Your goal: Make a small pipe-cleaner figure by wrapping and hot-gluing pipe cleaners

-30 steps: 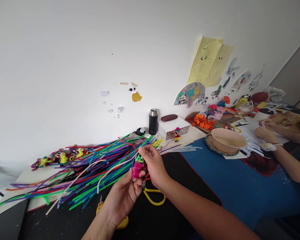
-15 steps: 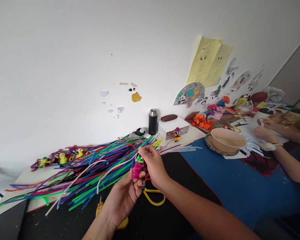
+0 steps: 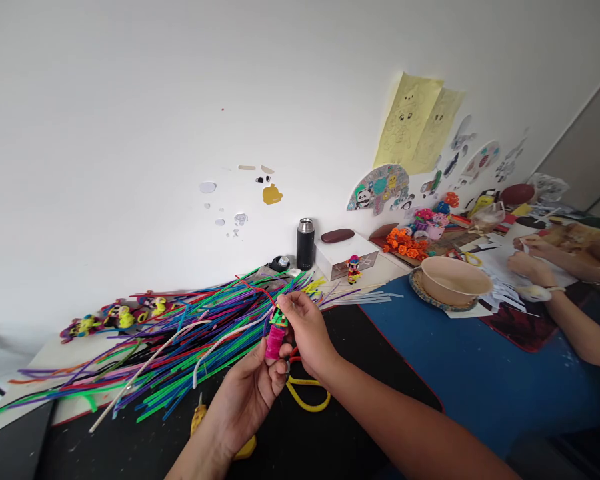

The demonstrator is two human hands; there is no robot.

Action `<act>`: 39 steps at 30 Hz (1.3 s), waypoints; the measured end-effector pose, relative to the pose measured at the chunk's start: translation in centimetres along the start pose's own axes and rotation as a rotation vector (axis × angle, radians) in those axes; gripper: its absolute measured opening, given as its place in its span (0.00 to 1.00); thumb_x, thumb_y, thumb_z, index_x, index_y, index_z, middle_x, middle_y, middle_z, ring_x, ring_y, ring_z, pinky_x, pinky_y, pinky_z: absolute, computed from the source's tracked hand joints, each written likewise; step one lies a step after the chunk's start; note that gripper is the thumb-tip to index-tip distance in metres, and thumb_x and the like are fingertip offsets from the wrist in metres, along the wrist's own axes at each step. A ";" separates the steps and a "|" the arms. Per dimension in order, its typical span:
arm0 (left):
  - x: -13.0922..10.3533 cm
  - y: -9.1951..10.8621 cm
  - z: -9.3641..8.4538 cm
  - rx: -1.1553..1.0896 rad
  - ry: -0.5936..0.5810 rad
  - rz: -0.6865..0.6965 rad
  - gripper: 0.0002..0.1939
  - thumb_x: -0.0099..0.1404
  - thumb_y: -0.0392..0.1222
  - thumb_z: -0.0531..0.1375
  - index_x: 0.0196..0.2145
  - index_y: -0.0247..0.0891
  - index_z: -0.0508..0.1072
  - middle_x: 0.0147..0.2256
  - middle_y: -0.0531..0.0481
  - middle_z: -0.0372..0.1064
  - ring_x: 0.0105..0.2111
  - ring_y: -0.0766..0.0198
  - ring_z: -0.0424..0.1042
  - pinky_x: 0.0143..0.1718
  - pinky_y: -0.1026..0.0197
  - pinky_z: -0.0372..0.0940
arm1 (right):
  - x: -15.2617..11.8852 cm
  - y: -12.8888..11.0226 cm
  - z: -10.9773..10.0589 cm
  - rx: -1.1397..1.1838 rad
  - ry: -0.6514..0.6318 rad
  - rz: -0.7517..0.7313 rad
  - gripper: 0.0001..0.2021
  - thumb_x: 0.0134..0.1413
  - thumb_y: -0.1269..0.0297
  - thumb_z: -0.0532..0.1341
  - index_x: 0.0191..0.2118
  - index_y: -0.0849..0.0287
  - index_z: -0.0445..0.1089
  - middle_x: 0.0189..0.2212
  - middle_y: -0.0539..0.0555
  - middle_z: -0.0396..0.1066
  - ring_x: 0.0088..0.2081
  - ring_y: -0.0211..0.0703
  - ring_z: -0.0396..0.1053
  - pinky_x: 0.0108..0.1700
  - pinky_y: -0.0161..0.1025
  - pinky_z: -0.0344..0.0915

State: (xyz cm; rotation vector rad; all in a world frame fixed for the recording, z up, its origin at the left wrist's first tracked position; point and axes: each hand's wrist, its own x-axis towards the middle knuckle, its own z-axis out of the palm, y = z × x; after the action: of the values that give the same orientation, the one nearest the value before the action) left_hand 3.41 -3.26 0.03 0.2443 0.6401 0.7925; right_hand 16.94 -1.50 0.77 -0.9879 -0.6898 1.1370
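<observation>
A small pipe-cleaner figure [image 3: 276, 337], pink below and green above, is held upright between my two hands. My left hand [image 3: 253, 387] is closed on its pink lower part. At the green top, the fingers of my right hand [image 3: 305, 327] pinch the figure and partly cover it. A red stem [image 3: 254, 285] sticks out from the top toward the upper left. Behind my hands lies a wide pile of coloured pipe cleaners [image 3: 215, 333]. Yellow-handled scissors [image 3: 309, 403] rest on the black mat below my right hand.
A black bottle [image 3: 305, 245] stands by a white box [image 3: 347, 257], with a small figure [image 3: 353, 269] before it. Further right are a beige bowl [image 3: 457, 277] and another person's hands [image 3: 533, 267]. A yellow-handled tool [image 3: 199, 417] lies beside my left wrist. Finished-looking figures [image 3: 123, 315] lie left.
</observation>
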 end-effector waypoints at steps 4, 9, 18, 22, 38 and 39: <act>0.1 0.0 -0.2 0.007 -0.015 0.002 0.07 0.75 0.28 0.59 0.42 0.27 0.79 0.33 0.40 0.81 0.24 0.65 0.79 0.28 0.68 0.77 | 0.0 0.0 -0.1 0.005 -0.003 0.001 0.27 0.48 0.39 0.76 0.33 0.55 0.68 0.24 0.43 0.62 0.21 0.33 0.56 0.20 0.32 0.52; 0.1 0.0 -0.1 0.016 0.004 0.003 0.09 0.77 0.29 0.57 0.43 0.28 0.79 0.33 0.40 0.81 0.24 0.66 0.79 0.28 0.67 0.77 | -0.1 -0.1 -0.1 0.000 0.005 0.015 0.26 0.48 0.38 0.76 0.33 0.55 0.69 0.23 0.42 0.63 0.21 0.34 0.57 0.20 0.32 0.52; 0.0 -0.1 0.0 0.030 0.017 0.003 0.12 0.79 0.31 0.54 0.45 0.28 0.78 0.33 0.40 0.81 0.24 0.66 0.79 0.27 0.67 0.76 | 0.0 0.1 0.0 0.011 0.004 0.014 0.26 0.47 0.38 0.76 0.33 0.55 0.69 0.24 0.43 0.62 0.21 0.34 0.58 0.20 0.32 0.52; -0.1 0.0 0.1 0.033 0.025 0.009 0.11 0.78 0.30 0.55 0.44 0.28 0.78 0.33 0.40 0.81 0.23 0.66 0.78 0.27 0.68 0.76 | 0.0 -0.1 -0.1 -0.004 -0.002 0.014 0.28 0.47 0.36 0.76 0.33 0.55 0.68 0.23 0.42 0.62 0.21 0.34 0.57 0.21 0.32 0.53; -0.2 0.0 0.6 0.034 0.028 -0.001 0.13 0.80 0.32 0.53 0.46 0.27 0.78 0.32 0.41 0.81 0.22 0.67 0.78 0.27 0.68 0.76 | -0.1 -0.1 -0.9 0.034 -0.051 0.054 0.29 0.53 0.31 0.70 0.31 0.54 0.65 0.23 0.45 0.63 0.23 0.38 0.60 0.23 0.33 0.55; -0.2 0.0 0.5 0.033 0.036 -0.003 0.14 0.80 0.32 0.52 0.46 0.27 0.78 0.31 0.41 0.81 0.22 0.67 0.78 0.27 0.68 0.76 | -0.1 0.0 -0.9 0.034 -0.047 0.059 0.29 0.53 0.32 0.70 0.31 0.54 0.64 0.23 0.45 0.63 0.23 0.38 0.60 0.23 0.33 0.55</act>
State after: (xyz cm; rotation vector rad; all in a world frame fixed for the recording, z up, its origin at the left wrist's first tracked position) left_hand 3.66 -3.38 0.54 0.2599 0.6880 0.7848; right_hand 17.73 -1.86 0.42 -0.9610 -0.6809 1.2230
